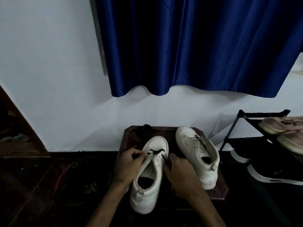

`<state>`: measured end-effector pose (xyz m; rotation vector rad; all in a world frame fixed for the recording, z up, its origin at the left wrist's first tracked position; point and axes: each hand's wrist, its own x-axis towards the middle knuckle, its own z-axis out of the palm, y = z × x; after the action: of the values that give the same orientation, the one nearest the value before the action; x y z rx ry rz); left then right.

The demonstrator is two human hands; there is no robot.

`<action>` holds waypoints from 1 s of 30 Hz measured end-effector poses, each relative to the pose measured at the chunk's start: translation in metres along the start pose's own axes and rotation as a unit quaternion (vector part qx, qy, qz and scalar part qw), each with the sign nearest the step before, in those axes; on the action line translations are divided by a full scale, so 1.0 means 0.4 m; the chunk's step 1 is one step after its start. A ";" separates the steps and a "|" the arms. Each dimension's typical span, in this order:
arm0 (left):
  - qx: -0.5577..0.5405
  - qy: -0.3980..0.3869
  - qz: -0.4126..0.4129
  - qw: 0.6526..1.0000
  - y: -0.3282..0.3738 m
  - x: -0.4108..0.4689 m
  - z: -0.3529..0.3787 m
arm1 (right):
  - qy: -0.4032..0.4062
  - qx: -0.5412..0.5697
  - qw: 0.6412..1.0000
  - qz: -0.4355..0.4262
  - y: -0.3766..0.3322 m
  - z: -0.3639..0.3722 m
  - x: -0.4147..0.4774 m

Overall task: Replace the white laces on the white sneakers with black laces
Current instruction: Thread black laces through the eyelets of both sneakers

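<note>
Between your left hand (129, 163) and right hand (178, 171), each pinching an end, the lace (155, 151) looks limp; grip near its tips.

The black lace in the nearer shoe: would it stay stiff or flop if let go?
Probably floppy: the black lace bends across the sneaker. Likely very light, being thin: the left hand and right hand seem to pinch it with fingertips only.
</note>
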<state>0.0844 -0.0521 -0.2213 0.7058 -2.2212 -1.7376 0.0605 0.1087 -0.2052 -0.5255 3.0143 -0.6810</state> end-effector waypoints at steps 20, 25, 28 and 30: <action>-0.005 0.037 0.015 0.999 0.027 -0.018 0.024 | 0.076 0.163 0.983 0.026 0.012 -0.046 0.071; -0.011 0.071 0.150 0.986 0.071 0.007 -0.001 | -0.048 0.629 0.773 0.068 -0.067 -0.215 0.091; -0.105 -0.058 0.140 0.983 0.170 -0.012 0.005 | -0.107 0.730 0.675 0.017 -0.104 -0.305 0.103; -0.179 -0.181 0.101 0.962 0.243 -0.036 0.019 | -0.104 0.760 0.641 -0.010 -0.127 -0.340 0.111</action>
<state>0.0711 -0.0212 -0.1288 0.0814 -2.0028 -2.2109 0.0240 0.1080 -0.0578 -0.3788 1.2370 -2.3492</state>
